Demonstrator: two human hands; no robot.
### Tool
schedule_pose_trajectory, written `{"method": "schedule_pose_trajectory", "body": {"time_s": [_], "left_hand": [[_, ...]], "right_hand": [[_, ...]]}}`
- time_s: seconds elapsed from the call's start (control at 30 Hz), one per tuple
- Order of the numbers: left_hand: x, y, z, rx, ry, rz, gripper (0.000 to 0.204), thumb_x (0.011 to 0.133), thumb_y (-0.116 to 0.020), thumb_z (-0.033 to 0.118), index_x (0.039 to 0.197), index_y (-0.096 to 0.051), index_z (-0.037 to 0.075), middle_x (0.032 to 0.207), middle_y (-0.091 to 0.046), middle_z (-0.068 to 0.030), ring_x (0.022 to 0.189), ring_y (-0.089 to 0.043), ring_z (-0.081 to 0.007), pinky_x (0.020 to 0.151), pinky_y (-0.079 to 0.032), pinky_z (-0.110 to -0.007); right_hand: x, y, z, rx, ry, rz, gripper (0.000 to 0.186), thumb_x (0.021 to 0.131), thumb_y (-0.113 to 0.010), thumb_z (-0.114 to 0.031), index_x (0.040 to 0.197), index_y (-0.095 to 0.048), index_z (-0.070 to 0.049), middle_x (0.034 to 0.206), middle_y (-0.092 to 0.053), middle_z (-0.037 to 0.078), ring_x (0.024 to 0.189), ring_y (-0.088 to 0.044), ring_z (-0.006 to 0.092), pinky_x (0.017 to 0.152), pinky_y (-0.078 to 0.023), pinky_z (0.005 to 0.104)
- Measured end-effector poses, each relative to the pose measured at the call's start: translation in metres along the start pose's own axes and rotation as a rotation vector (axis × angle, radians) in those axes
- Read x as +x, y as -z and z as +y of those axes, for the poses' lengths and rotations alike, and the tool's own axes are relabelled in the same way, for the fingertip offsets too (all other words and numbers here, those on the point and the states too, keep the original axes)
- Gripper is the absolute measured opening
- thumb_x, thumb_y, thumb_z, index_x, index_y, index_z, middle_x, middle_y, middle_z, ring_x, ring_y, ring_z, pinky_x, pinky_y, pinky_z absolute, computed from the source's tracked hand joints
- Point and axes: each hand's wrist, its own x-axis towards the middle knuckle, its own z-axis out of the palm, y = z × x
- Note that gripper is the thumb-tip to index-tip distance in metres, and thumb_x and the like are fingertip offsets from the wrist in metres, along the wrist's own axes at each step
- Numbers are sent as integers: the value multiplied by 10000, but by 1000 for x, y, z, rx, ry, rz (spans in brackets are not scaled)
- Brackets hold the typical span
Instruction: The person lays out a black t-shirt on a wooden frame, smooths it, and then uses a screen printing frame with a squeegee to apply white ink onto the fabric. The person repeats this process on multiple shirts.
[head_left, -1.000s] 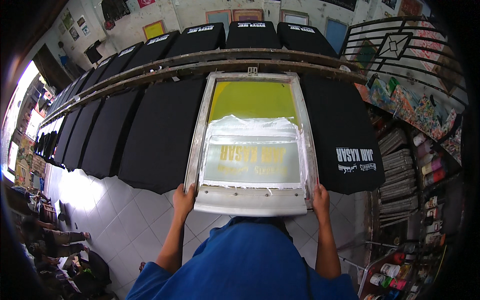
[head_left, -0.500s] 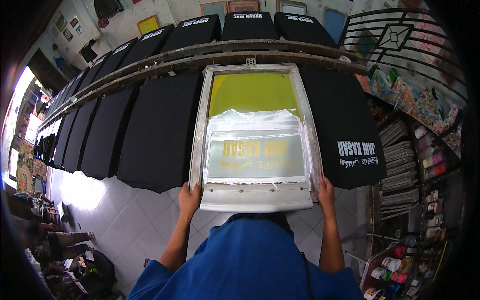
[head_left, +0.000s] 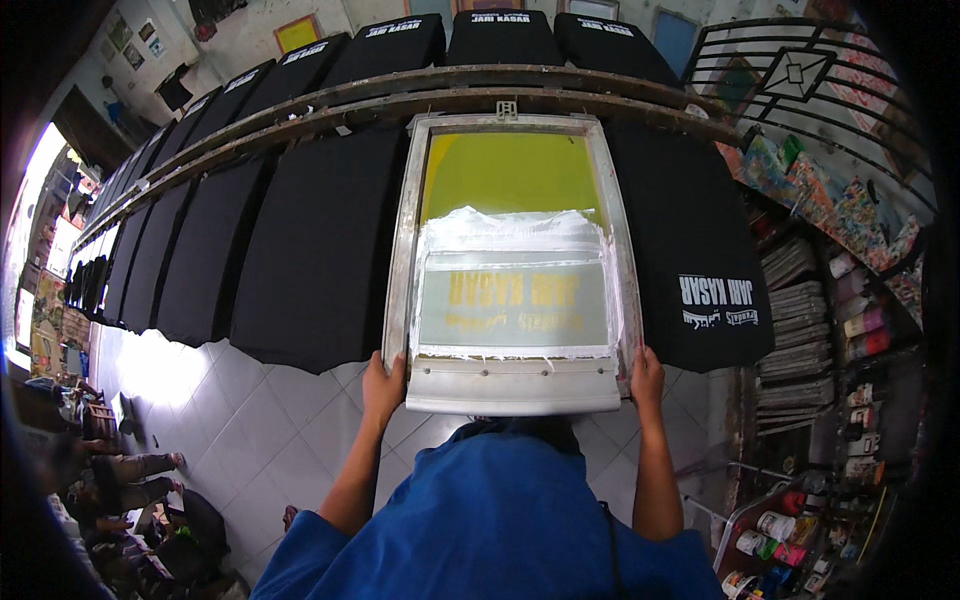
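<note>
Between hands (head_left: 384, 385) (head_left: 647, 376) gripping sides: printing screen (head_left: 515, 285), long axis outward, green end farthest.

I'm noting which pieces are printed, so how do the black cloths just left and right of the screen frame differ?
The left black cloth shows no print, while the right black cloth carries a white print toward its near end. In this fisheye view, the left cloth's near end slants leftward; the right cloth's slants rightward. Both are black and spread out beside the screen frame.
</note>
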Motion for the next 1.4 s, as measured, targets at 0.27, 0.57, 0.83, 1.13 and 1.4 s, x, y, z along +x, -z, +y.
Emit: {"method": "schedule_pose_trajectory", "body": {"time_s": [0.27,0.57,0.83,1.13,1.4], "left_hand": [[1,14,-38,-258,-30,-80,539,983,-449,382,1356,-425,-7,1114,-627,-256,1020,-627,-356,903,-463,-403],[-2,-14,-46,-313,42,88,403,971,-494,336,1059,-623,-35,887,-658,-186,781,-609,-244,740,-470,-367],[-5,-17,-38,-427,14,141,369,957,-526,275,1154,-567,-35,903,-650,-153,770,-605,-207,720,-485,-338],[-9,-13,-22,-530,5,124,355,949,-550,237,1182,-546,-30,920,-649,-141,775,-624,-177,704,-499,-316],[-8,-9,-24,-446,48,104,380,927,-570,269,1176,-562,-18,986,-665,-194,863,-656,-268,778,-497,-359]], "right_hand": [[-24,14,10,82,6,99,380,967,-516,-202,1293,-517,-5,1203,-589,209,1051,-611,308,894,-471,376],[-28,-1,24,207,111,-16,433,955,-506,-220,1318,-472,15,1220,-554,232,1119,-549,363,964,-424,411],[-57,38,-40,-338,647,-26,511,861,-645,-346,1260,-535,-46,1250,-531,180,1200,-482,348,992,-393,471],[-73,9,-96,-541,749,-350,540,619,-782,-137,1132,-623,-81,1165,-586,116,1124,-540,292,950,-427,443],[-45,23,-133,-488,711,-442,488,618,-764,-137,1088,-637,-95,1085,-647,81,1024,-595,284,899,-455,413]]}}
